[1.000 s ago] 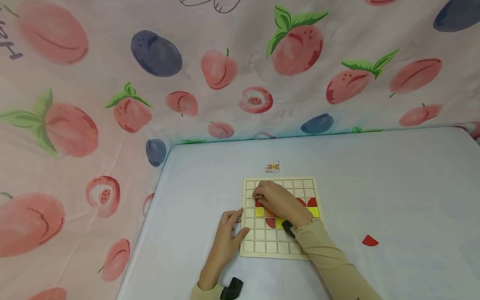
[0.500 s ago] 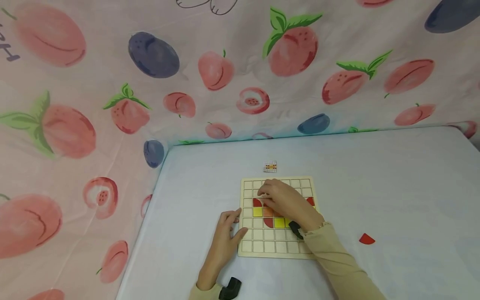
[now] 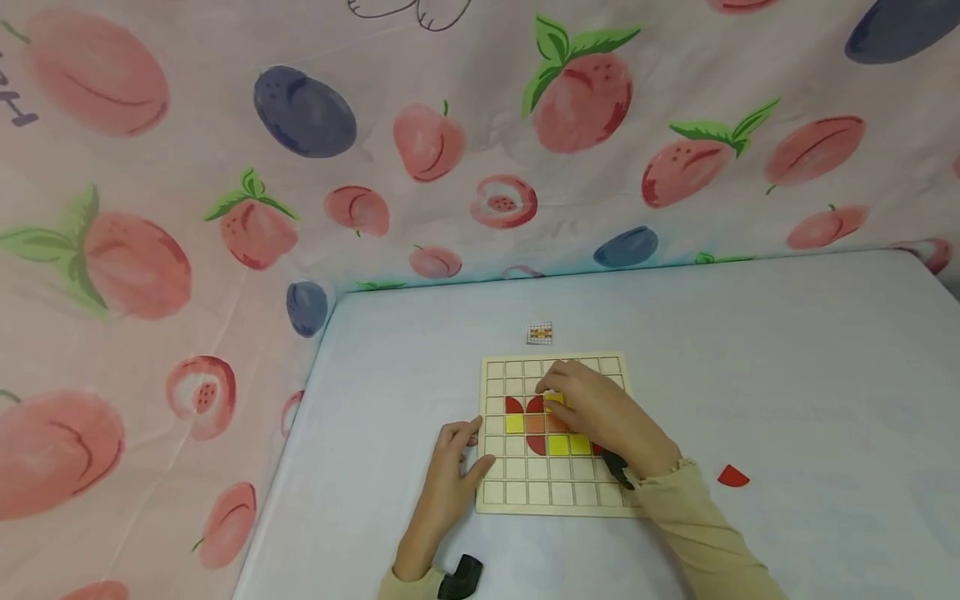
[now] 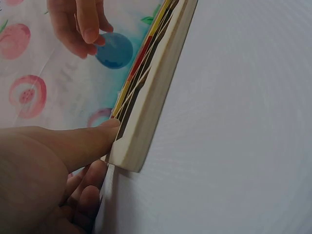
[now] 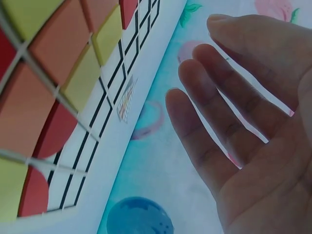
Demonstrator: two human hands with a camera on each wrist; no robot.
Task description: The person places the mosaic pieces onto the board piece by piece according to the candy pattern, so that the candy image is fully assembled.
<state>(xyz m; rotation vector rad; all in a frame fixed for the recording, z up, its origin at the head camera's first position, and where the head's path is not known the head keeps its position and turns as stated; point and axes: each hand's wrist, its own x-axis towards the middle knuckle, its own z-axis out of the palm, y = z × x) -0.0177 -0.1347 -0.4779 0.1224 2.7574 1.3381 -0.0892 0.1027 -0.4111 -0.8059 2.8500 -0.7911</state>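
Note:
A pale wooden grid board point(image 3: 555, 496) lies on the white table, with yellow, orange and red pieces in its middle rows. My left hand point(image 3: 447, 483) rests at the board's left edge, thumb and fingers apart; in the left wrist view the thumb point(image 4: 92, 141) touches the rim. Over the upper part of the board is my right hand point(image 3: 600, 408), partly covering the pieces. Its fingers point(image 5: 197, 122) are loosely extended and hold nothing in the right wrist view. Red quarter-circles point(image 3: 536, 405) and a yellow square point(image 3: 514, 424) show left of it.
One loose red quarter-circle point(image 3: 733, 476) lies on the table right of the board. A small printed grid card point(image 3: 539, 333) sits behind the board. Fruit-patterned cloth point(image 3: 450, 83) rises behind the table and on its left side.
My right hand has moved right across the board, uncovering a second red quarter-circle and part of a yellow square in the upper row. The left hand has stayed at the edge.

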